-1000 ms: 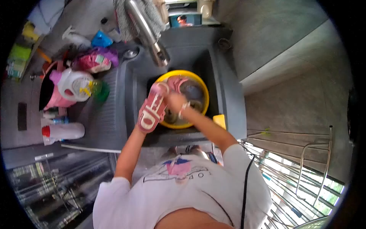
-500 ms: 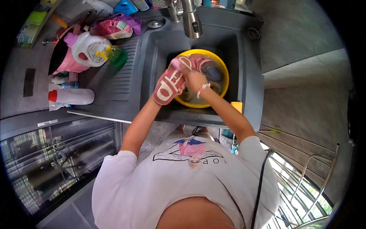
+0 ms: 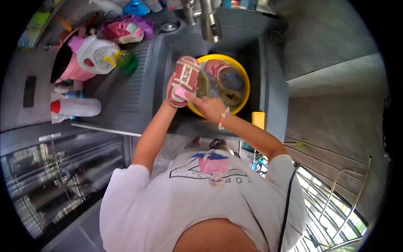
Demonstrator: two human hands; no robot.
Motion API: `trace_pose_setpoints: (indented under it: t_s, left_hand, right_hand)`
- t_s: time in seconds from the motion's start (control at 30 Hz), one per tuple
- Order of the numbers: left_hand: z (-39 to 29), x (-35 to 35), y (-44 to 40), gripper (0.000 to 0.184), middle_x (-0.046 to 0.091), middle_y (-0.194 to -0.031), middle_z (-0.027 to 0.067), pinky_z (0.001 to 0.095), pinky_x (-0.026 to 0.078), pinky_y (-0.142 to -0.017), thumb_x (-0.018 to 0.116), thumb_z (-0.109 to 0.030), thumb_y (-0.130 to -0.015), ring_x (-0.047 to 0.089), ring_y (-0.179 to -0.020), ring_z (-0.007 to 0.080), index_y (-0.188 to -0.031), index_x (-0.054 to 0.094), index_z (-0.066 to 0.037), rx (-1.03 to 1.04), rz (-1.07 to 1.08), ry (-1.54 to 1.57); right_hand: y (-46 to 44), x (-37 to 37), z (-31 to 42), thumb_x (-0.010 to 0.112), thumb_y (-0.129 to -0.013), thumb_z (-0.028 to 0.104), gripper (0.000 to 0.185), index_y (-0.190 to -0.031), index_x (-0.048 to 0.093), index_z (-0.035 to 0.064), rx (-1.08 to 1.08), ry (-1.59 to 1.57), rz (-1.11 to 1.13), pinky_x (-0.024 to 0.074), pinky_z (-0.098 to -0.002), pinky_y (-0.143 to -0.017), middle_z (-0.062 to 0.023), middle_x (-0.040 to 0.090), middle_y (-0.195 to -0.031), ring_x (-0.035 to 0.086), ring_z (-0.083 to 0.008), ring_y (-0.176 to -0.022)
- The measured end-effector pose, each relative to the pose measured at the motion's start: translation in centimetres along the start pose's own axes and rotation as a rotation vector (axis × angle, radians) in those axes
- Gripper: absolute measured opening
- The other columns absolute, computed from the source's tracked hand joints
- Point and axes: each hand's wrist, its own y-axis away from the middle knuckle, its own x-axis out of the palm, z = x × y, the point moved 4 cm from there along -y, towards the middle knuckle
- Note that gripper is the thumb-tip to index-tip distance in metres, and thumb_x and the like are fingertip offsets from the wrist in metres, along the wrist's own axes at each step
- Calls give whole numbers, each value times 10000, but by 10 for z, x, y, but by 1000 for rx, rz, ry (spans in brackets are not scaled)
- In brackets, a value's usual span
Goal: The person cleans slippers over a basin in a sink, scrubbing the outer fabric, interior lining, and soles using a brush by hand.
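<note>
A pink-red sandal with pale markings (image 3: 186, 74) is held sole outward over the left rim of a yellow basin (image 3: 247, 86). My left hand (image 3: 171, 90) grips it from behind, mostly hidden by it. My right hand (image 3: 210, 107), with a bracelet at the wrist, is closed on a small pink brush (image 3: 181, 93), which touches the sandal's lower part. In the basin, cloudy water covers a pink piece (image 3: 216, 67) and darker footwear (image 3: 231, 97).
A grey sink (image 3: 174, 42) surrounds the basin, under a metal faucet (image 3: 209, 21). Detergent bottle (image 3: 94, 54), green bottle (image 3: 126, 61) and red-capped bottle (image 3: 79, 107) stand left. A yellow sponge (image 3: 258, 120) lies at the front right edge; a metal rack (image 3: 344, 172) is right.
My right hand and the pink brush have moved from the sandal's upper end down to its lower end. The sandal is now more upright. The view has shifted since the first frame.
</note>
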Motion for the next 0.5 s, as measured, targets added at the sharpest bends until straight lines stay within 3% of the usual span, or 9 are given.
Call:
trace_pose_setpoints:
  t_s: [0.03, 0.07, 0.1, 0.17, 0.23, 0.3, 0.37, 0.5]
  left_hand:
    - [0, -4, -4, 582, 549, -1206, 179, 464, 498, -836, 511, -449, -865, 585, -995, 332, -1313, 432, -86, 64, -5, -108]
    - [3, 1, -1, 569, 557, -1194, 173, 468, 503, -833, 503, -446, -869, 592, -989, 321, -1307, 438, -88, 12, -23, -26]
    - [4, -6, -7, 575, 508, -1270, 180, 506, 440, -937, 517, -428, -867, 540, -1100, 338, -1314, 431, -76, -9, 65, -12]
    - [8, 1, -9, 599, 508, -1263, 192, 494, 442, -943, 538, -427, -852, 536, -1095, 352, -1315, 425, -65, -43, 84, 34]
    - [8, 10, -4, 640, 490, -1284, 197, 473, 442, -944, 551, -436, -837, 515, -1110, 361, -1325, 404, -48, -39, -43, 141]
    - [6, 12, -4, 637, 481, -1297, 194, 473, 438, -948, 538, -434, -847, 514, -1114, 359, -1338, 393, -55, -49, 3, 85]
    - [3, 11, -11, 591, 531, -1233, 173, 457, 469, -911, 512, -426, -862, 541, -1086, 337, -1315, 421, -57, 8, 38, -77]
    - [7, 35, -7, 575, 543, -1232, 160, 447, 465, -918, 501, -433, -876, 550, -1087, 316, -1304, 440, -54, 7, -7, -34]
  right_hand:
    - [-7, 3, -21, 487, -838, 134, 668, -1428, 223, 307, 1, 26, -7, 477, -450, -479, -157, 610, -687, 612, -337, -562]
    - [-17, 4, -46, 488, -836, 129, 652, -1423, 250, 287, 155, 23, -40, 473, -447, -471, -146, 597, -664, 600, -333, -538]
    - [-16, 1, -40, 488, -836, 129, 652, -1423, 250, 287, 166, 40, -53, 473, -447, -471, -146, 597, -664, 600, -333, -538]
    - [-4, 0, -7, 495, -834, 135, 655, -1427, 251, 268, 4, -88, -93, 476, -442, -470, -148, 591, -653, 598, -330, -530]
    - [14, -19, 35, 501, -832, 136, 658, -1429, 249, 248, -154, -142, -137, 482, -435, -468, -147, 588, -644, 601, -328, -530]
    - [3, -6, 5, 470, -859, 147, 587, -1412, 296, 238, -74, 37, -22, 481, -433, -458, -154, 574, -618, 598, -341, -528]
    - [-16, -2, -52, 461, -869, 158, 539, -1391, 348, 235, 64, -40, -207, 478, -429, -452, -151, 575, -612, 599, -331, -526]
    - [17, -30, 19, 479, -874, 197, 451, -1323, 447, 232, -114, -90, -162, 477, -436, -473, -158, 601, -645, 596, -335, -535]
